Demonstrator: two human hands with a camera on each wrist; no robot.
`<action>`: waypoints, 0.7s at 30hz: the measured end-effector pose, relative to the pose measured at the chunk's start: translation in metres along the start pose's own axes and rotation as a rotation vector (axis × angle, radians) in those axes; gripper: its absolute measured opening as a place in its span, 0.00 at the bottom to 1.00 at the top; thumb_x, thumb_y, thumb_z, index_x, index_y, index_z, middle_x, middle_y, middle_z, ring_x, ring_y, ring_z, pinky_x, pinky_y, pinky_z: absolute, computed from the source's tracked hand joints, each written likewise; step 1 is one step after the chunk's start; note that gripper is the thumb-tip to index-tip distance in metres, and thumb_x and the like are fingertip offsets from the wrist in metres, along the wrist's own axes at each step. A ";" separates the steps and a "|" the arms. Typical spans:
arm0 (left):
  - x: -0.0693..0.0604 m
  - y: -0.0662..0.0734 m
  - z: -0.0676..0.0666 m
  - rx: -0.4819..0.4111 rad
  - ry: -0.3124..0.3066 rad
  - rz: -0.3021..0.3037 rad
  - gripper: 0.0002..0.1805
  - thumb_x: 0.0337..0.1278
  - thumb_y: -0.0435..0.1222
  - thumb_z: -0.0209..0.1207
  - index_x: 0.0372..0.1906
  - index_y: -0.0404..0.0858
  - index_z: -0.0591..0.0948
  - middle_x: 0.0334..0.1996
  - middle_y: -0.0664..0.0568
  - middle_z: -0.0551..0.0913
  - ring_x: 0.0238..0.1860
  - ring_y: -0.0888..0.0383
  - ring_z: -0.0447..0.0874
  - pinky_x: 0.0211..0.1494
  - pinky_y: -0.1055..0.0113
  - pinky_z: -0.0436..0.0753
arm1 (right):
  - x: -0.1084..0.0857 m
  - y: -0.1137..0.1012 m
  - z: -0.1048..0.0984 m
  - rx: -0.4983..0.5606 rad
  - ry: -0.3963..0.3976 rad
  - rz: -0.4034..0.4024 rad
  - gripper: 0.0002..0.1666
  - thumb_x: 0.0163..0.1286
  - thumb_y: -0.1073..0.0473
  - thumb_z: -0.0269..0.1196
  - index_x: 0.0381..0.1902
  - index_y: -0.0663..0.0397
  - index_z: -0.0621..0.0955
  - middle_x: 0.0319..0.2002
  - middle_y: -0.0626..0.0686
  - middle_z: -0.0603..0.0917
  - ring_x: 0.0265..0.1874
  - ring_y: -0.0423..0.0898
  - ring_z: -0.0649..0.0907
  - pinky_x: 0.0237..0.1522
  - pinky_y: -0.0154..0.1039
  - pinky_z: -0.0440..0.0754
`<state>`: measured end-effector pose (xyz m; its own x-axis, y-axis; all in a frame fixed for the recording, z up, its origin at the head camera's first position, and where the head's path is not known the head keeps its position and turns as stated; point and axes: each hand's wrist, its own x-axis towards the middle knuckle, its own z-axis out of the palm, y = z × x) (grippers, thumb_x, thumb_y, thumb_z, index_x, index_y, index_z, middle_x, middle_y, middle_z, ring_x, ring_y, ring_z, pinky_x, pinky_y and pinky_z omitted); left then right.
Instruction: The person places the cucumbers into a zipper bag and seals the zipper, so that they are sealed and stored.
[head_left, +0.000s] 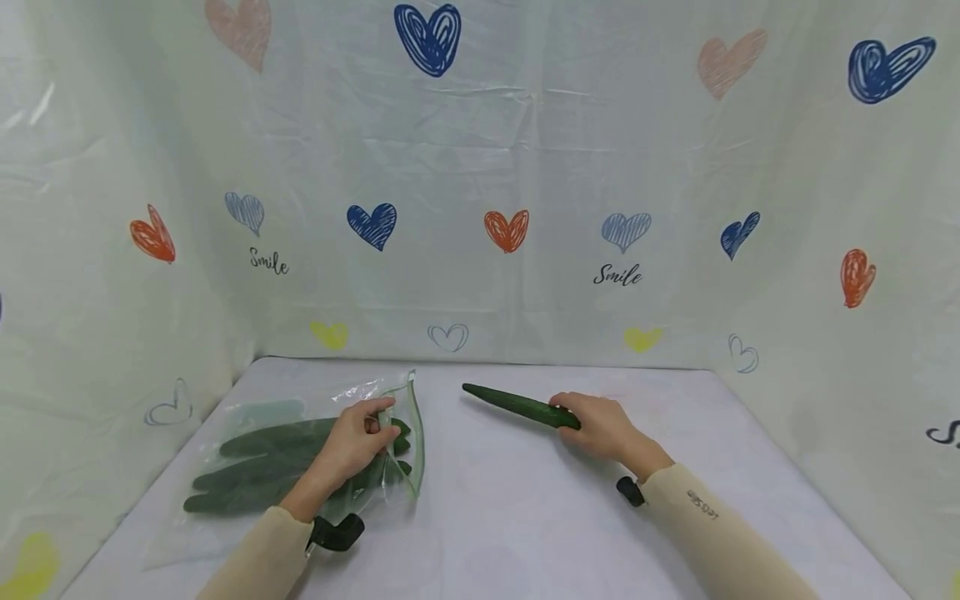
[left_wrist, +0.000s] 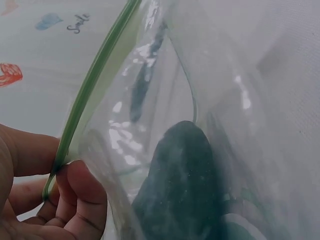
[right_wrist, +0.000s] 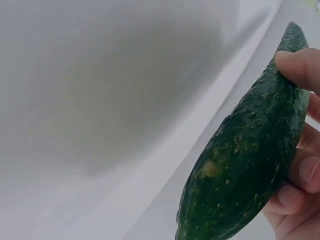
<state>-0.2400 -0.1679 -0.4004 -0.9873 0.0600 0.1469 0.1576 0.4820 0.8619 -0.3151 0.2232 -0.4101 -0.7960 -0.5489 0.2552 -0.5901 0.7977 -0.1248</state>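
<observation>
A clear zip bag [head_left: 417, 450] with a green zip edge lies at the left of the table, several cucumbers [head_left: 262, 442] inside it. My left hand [head_left: 351, 443] pinches the bag's green edge between thumb and fingers. In the left wrist view the zip edge [left_wrist: 92, 82] slants up from those fingers, and the bag's mouth gapes beside it. One cucumber end [left_wrist: 182, 170] shows through the plastic. My right hand [head_left: 600, 427] grips a single dark green cucumber [head_left: 517, 403] by its near end, its tip towards the bag. Its bumpy skin fills much of the right wrist view.
A white cloth covers the table [head_left: 495, 517]. Behind and at both sides hangs a pale curtain [head_left: 480, 292] printed with hearts and the word Smile. A black wrist camera [head_left: 337, 532] sits under the left sleeve, another [head_left: 630, 491] by the right.
</observation>
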 end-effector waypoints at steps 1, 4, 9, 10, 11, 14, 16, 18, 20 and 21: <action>0.000 0.000 0.000 0.004 0.003 -0.003 0.29 0.59 0.29 0.60 0.66 0.31 0.69 0.12 0.52 0.65 0.17 0.54 0.72 0.19 0.66 0.67 | 0.005 -0.006 0.001 0.001 0.002 -0.030 0.24 0.60 0.55 0.68 0.55 0.43 0.77 0.48 0.42 0.82 0.39 0.41 0.81 0.39 0.44 0.77; 0.000 -0.001 0.000 0.017 0.015 -0.004 0.29 0.59 0.29 0.61 0.66 0.32 0.69 0.13 0.52 0.66 0.17 0.54 0.71 0.19 0.66 0.67 | 0.018 -0.022 0.006 -0.004 0.006 -0.110 0.22 0.61 0.55 0.67 0.54 0.40 0.77 0.46 0.38 0.81 0.36 0.38 0.80 0.36 0.40 0.76; 0.000 0.000 -0.001 0.024 0.016 0.009 0.30 0.60 0.30 0.60 0.67 0.31 0.67 0.11 0.52 0.65 0.16 0.54 0.72 0.20 0.66 0.68 | 0.040 -0.049 0.012 -0.016 0.003 -0.193 0.20 0.62 0.54 0.66 0.53 0.38 0.77 0.44 0.36 0.80 0.33 0.36 0.78 0.33 0.37 0.75; 0.000 0.000 -0.001 0.023 0.014 0.010 0.30 0.60 0.30 0.60 0.67 0.31 0.67 0.11 0.53 0.66 0.16 0.54 0.72 0.20 0.65 0.68 | 0.044 -0.054 0.013 -0.016 0.002 -0.204 0.20 0.62 0.53 0.66 0.53 0.38 0.77 0.44 0.37 0.80 0.32 0.36 0.78 0.33 0.37 0.75; 0.000 0.000 -0.002 0.024 0.012 0.008 0.31 0.60 0.30 0.60 0.68 0.31 0.66 0.11 0.53 0.66 0.16 0.54 0.72 0.20 0.65 0.68 | 0.046 -0.057 0.013 -0.011 0.002 -0.215 0.20 0.62 0.54 0.66 0.53 0.38 0.77 0.44 0.37 0.80 0.32 0.36 0.78 0.32 0.37 0.75; 0.000 0.000 -0.002 0.014 0.011 0.003 0.32 0.60 0.30 0.60 0.69 0.31 0.64 0.10 0.53 0.66 0.16 0.54 0.73 0.20 0.65 0.69 | 0.050 -0.063 0.016 -0.007 0.008 -0.230 0.20 0.62 0.53 0.66 0.53 0.39 0.78 0.44 0.38 0.80 0.31 0.36 0.78 0.32 0.36 0.74; 0.001 0.000 -0.002 0.006 0.015 0.006 0.33 0.60 0.29 0.60 0.69 0.31 0.64 0.10 0.53 0.67 0.17 0.54 0.74 0.21 0.65 0.70 | 0.049 -0.063 0.016 -0.002 0.016 -0.228 0.19 0.62 0.53 0.65 0.52 0.38 0.78 0.44 0.37 0.81 0.31 0.36 0.78 0.31 0.36 0.74; 0.001 0.000 -0.003 0.003 0.024 0.011 0.33 0.60 0.29 0.60 0.69 0.31 0.64 0.10 0.53 0.68 0.17 0.54 0.74 0.21 0.65 0.71 | 0.048 -0.061 0.016 0.001 0.025 -0.219 0.19 0.62 0.54 0.65 0.51 0.37 0.78 0.44 0.37 0.81 0.32 0.36 0.78 0.32 0.37 0.75; 0.001 -0.001 -0.004 0.004 0.027 0.015 0.32 0.60 0.29 0.60 0.69 0.31 0.64 0.10 0.53 0.68 0.17 0.55 0.74 0.21 0.65 0.71 | 0.046 -0.059 0.014 -0.003 0.031 -0.210 0.19 0.62 0.53 0.65 0.51 0.37 0.77 0.44 0.36 0.80 0.32 0.35 0.78 0.33 0.37 0.75; 0.001 -0.001 -0.005 0.004 0.024 0.021 0.32 0.60 0.28 0.59 0.69 0.30 0.64 0.10 0.53 0.68 0.17 0.55 0.74 0.21 0.65 0.70 | 0.045 -0.058 0.013 0.000 0.032 -0.209 0.19 0.62 0.54 0.65 0.51 0.37 0.77 0.44 0.36 0.80 0.33 0.35 0.78 0.33 0.37 0.75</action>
<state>-0.2406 -0.1725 -0.3991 -0.9830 0.0495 0.1770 0.1786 0.4843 0.8565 -0.3188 0.1490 -0.4041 -0.6518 -0.6941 0.3056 -0.7417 0.6675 -0.0661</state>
